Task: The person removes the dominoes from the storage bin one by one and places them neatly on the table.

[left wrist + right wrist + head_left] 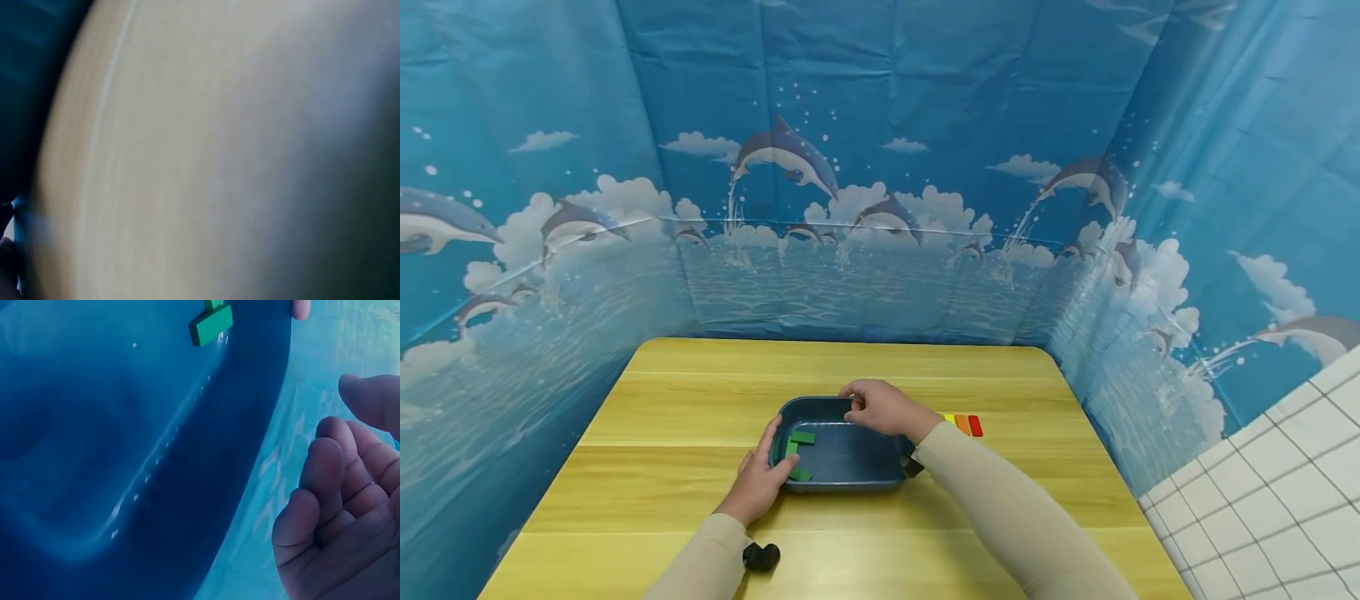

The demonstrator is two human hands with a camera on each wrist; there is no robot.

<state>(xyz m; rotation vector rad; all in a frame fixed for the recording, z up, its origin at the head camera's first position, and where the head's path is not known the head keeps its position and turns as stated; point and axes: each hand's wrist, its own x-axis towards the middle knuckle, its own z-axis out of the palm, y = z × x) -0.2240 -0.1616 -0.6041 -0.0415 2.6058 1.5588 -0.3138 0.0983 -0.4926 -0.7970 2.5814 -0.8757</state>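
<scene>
A dark blue rectangular tray (857, 458) sits on the table. My left hand (756, 486) grips its left side, thumb over the rim and fingers along the outside. Several green blocks (803, 437) lie inside at the left end; one green block (211, 326) also shows in the right wrist view. Above the tray's far rim is my right hand (886, 407), its fingers bent. In the right wrist view, the thumb stands apart from the loosely curled fingers, with nothing visible between them. The left wrist view is mostly blurred table surface.
Right of the tray, yellow, orange and red blocks (975, 426) lie side by side, partly behind my right wrist. Small black devices (762, 557) are strapped at both wrists. The yellow wood-grain table (685, 417) meets a dolphin-print curtain (865, 283) at its far edge.
</scene>
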